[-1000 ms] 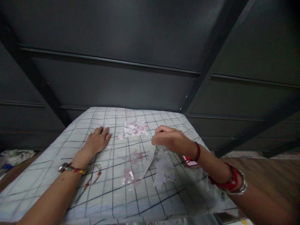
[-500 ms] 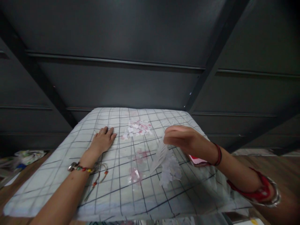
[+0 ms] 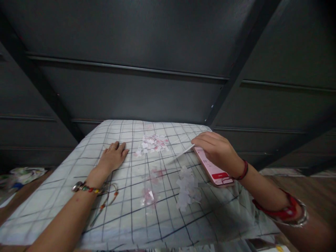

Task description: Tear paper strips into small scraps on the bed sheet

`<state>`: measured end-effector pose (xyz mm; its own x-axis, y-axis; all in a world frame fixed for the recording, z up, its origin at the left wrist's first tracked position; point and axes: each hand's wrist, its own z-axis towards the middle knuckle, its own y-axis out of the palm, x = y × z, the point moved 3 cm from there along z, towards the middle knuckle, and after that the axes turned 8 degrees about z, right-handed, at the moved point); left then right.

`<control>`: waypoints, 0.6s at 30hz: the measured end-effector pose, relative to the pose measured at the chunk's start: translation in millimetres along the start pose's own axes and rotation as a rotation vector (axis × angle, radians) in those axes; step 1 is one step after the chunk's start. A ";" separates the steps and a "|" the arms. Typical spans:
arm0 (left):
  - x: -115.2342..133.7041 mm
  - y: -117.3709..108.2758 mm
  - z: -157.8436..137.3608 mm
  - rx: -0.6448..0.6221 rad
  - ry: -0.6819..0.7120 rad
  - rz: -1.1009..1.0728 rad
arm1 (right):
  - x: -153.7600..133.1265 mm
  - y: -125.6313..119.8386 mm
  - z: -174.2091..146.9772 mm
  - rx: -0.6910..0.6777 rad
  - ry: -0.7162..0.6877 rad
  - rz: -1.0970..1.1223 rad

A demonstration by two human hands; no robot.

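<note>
My left hand lies flat on the checked cloth, fingers spread, holding nothing. My right hand is closed on a thin white stick that slants down to the left; its exact kind is unclear. Beneath that hand, partly hidden, is a phone with a pink screen. Left of the stick, toward the back, sits a pile of white and pink paper scraps. A paler heap of white scraps lies nearer me, and left of it is a small clear and pink piece.
A dark panelled wall rises right behind the table. Strands of the beaded bracelet on my left wrist trail onto the cloth. Crumpled packaging is down at the far left. Several items show past the near edge.
My right hand has moved right and slightly up, over the phone, uncovering more of its screen. The blurred white stick has swung to a flatter slant away from the white heap. My left hand stays put.
</note>
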<state>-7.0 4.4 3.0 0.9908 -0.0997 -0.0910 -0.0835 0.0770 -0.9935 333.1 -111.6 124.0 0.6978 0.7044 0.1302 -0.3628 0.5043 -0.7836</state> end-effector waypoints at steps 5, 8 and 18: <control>-0.4 1.0 0.2 -0.007 -0.008 0.007 | 25.5 18.8 1.9 -0.002 -0.041 -0.135; -0.6 1.1 0.6 0.006 -0.004 -0.008 | 30.1 29.8 4.6 -0.054 -0.055 -0.197; 1.1 -2.6 -1.1 -0.032 -0.008 -0.006 | 33.2 36.4 3.1 -0.143 -0.012 -0.244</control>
<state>-5.8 3.0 5.4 0.9922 -0.0917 -0.0847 -0.0808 0.0451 -0.9957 341.2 -68.3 101.7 0.7462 0.5769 0.3324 -0.0930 0.5847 -0.8059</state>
